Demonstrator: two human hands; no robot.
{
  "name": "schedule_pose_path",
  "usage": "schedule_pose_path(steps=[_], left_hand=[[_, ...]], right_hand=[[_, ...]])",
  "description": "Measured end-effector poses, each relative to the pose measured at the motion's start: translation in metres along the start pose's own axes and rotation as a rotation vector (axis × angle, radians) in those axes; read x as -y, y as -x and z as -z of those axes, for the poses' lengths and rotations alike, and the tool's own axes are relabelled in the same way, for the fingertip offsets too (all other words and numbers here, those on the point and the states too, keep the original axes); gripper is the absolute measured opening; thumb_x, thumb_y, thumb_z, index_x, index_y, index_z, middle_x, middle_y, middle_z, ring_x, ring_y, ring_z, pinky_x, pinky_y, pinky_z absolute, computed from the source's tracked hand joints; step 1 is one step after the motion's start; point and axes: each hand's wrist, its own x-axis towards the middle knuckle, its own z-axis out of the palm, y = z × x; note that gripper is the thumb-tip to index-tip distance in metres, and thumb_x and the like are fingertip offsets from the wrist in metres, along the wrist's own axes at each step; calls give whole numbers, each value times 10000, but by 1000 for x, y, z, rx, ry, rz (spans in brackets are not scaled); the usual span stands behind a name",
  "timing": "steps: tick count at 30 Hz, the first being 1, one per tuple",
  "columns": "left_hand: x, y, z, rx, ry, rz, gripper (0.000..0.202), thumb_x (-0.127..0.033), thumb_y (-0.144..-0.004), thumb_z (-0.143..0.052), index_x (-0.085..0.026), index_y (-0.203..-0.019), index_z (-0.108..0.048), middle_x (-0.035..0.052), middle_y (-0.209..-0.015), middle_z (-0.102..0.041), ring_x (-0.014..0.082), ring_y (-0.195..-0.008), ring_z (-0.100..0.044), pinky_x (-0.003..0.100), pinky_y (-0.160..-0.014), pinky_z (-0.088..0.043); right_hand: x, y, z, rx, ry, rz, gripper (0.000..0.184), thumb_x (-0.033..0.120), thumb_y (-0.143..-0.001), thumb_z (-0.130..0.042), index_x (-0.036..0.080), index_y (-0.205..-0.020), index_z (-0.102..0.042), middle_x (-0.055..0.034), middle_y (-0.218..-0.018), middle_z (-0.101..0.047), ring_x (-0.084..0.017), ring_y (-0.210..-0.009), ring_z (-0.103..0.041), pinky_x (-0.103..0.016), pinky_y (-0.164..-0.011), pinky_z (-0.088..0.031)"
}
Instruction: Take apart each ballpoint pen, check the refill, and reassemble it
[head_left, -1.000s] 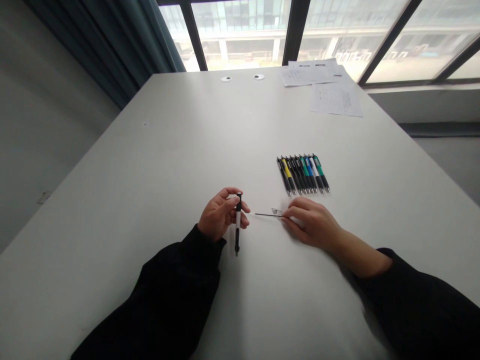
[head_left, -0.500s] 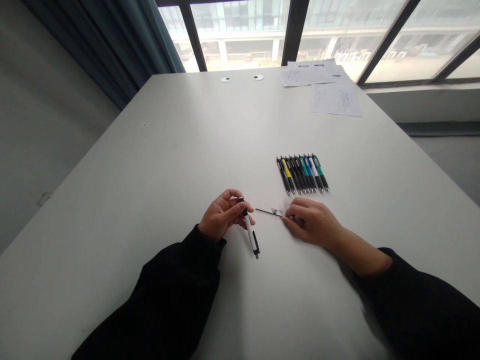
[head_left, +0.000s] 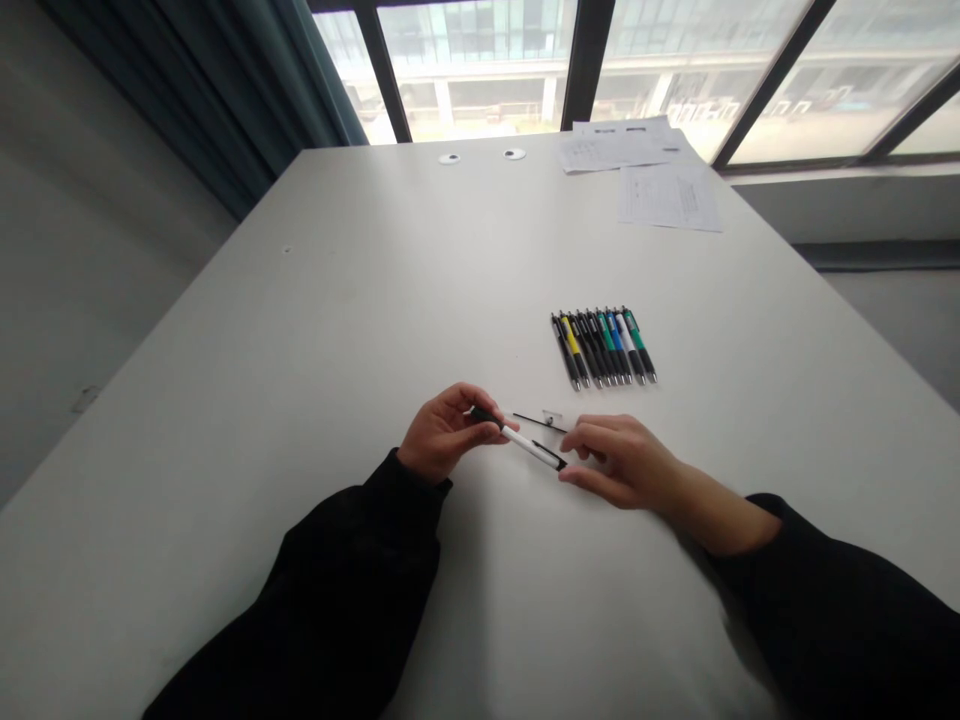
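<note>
My left hand point(head_left: 452, 432) is closed around the dark grip of a white pen point(head_left: 529, 446). The pen slants down to the right, its black clip and push-button end pointing at my right hand point(head_left: 619, 460). There the thumb appears to touch the button end, while the curled index finger stays apart from the thumb. Just beyond the pen, a thin black refill point(head_left: 531, 419) lies on the table, its right end reaching toward my right fingers. Beside it is a small clear piece point(head_left: 552, 415), too small to make out fully.
Several pens point(head_left: 604, 348), black, yellow, green, blue and white, lie side by side in a row beyond my right hand. Printed papers point(head_left: 667, 197) rest at the far right of the white table point(head_left: 360, 300). Two white oval pieces point(head_left: 449, 159) lie near its far edge.
The white pen has swung from pointing down toward me to pointing right, at my right hand. My right hand has come off the refill, shifting slightly nearer me with its fingers parting.
</note>
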Motion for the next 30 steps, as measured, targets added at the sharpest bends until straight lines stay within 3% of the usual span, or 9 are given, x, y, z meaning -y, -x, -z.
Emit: schedule_pose_path(steps=[5, 11, 15, 20, 24, 30], left_hand=[[2, -1, -1, 47, -69, -90, 285, -136, -690, -881, -136, -800, -619, 40, -821, -724, 238, -899, -762, 296, -759, -606], [2, 0, -3, 0, -175, -98, 288, -159, -658, -896, -143, -769, -630, 62, -820, -757, 208, -842, -743, 312, -769, -592], [2, 2, -2, -45, -353, -104, 280, -217, -671, -895, -151, -784, -647, 74, -854, -769, 195, -819, -721, 315, -765, -575], [1, 3, 1, -3, -651, -217, 224, -238, -717, -866, -162, -797, -672, 67, -851, -766, 180, -781, -702, 294, -713, -536], [2, 2, 1, 60, -823, -325, 161, -214, -752, -831, -172, -811, -687, 66, -870, -752, 189, -818, -694, 318, -762, -543], [6, 2, 1, 34, -965, -376, 121, -176, -770, -804, -190, -833, -702, 46, -865, -744, 188, -855, -682, 318, -816, -550]], right_hand=[[-2, 0, -5, 2, 16, -40, 84, 255, -936, -617, 188, -890, -637, -3, -670, -600, -112, -528, -492, -242, -520, -379], [-4, 1, -6, -4, 49, -45, 99, 261, -940, -610, 190, -872, -624, -7, -676, -609, -117, -534, -495, -247, -523, -378], [-4, 1, -5, -4, 80, -31, 107, 256, -944, -604, 188, -864, -621, -12, -679, -616, -123, -551, -505, -249, -536, -378], [-5, 5, -3, 10, 106, -40, 126, 264, -946, -598, 180, -854, -618, -15, -684, -608, -122, -555, -501, -246, -543, -370], [-5, 10, -1, 38, 137, -57, 132, 269, -950, -590, 177, -861, -621, -18, -689, -606, -125, -567, -502, -248, -550, -359], [-3, 11, 0, 71, 176, -61, 173, 280, -959, -578, 171, -831, -619, -7, -659, -582, -119, -550, -480, -252, -542, -328]])
